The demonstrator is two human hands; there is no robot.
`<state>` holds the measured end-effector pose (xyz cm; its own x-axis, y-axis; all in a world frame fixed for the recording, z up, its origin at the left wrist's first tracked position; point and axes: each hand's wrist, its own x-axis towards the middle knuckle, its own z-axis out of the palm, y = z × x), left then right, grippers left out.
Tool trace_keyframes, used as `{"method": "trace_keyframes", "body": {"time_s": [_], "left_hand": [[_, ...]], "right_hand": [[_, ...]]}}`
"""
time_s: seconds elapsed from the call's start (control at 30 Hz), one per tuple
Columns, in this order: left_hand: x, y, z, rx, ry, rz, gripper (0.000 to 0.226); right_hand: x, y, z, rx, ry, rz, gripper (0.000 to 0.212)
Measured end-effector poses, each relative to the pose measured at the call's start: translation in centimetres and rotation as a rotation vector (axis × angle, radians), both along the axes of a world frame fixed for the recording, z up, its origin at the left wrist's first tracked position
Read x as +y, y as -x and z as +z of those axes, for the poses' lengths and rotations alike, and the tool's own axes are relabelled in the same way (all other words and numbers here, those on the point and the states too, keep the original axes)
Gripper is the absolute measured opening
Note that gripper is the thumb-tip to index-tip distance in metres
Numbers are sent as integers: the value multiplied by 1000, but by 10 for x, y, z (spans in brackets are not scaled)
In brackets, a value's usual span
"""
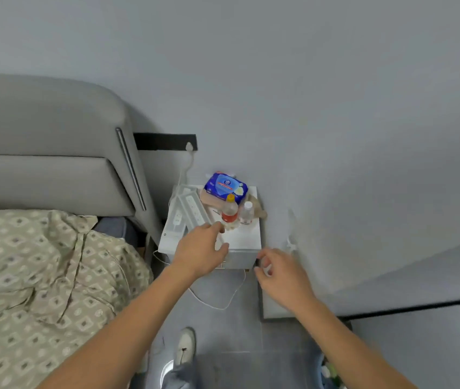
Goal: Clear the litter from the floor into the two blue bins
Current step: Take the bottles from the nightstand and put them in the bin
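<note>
**Left hand nearest the bottles; bin at near right**

Near: a blue bin (pixel 324 372) shows only as a rim sliver at the bottom right edge, with scraps inside. One white shoe (pixel 184 346) stands on the grey floor (pixel 223 327); no loose litter visible there, only a white cable (pixel 217 301).

Middle: right hand (pixel 282 279) hovers off the bench's near right corner, fingers curled; whether it pinches something small, cannot tell. Left hand (pixel 200 251) lies over the bench (pixel 244 237) near edge, fingers spread and empty, tips just short of the orange-capped bottle (pixel 230 211).

Far: clear bottle (pixel 246 213) just right of it, both upright. Blue tissue pack (pixel 225 187) behind.

Judgement: the bottles stand far and slightly right of the left hand, so it is the nearer one; the bin lies behind, near right.
</note>
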<state>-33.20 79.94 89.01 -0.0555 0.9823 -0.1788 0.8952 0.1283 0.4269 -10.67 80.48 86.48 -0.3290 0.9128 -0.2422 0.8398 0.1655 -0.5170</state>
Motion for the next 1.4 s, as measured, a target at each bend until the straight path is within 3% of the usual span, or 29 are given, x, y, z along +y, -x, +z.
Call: {"method": "trace_keyframes", "body": {"time_s": [0.2, 0.4, 0.53, 0.63, 0.83, 1.07, 1.4], "left_hand": [[157, 69, -76, -27, -50, -59, 58], [258, 56, -187, -3, 16, -159, 73], [281, 39, -243, -3, -2, -239, 65], [289, 38, -259, 23, -73, -268, 51], [263, 59, -251, -86, -105, -301, 39], [166, 49, -172, -172, -83, -265, 38], [-5, -69, -103, -159, -1, -364, 39]], "right_hand": [[159, 71, -67, -60, -45, -122, 51], [253, 99, -179, -114, -58, -138, 69], [283, 102, -239, -86, -55, -145, 80], [284, 100, -264, -64, -103, -137, 74], [239, 94, -254, -46, -136, -247, 50], [101, 60, -207, -16, -51, -351, 47], [-96, -38, -146, 12, 53, -391, 48]]}}
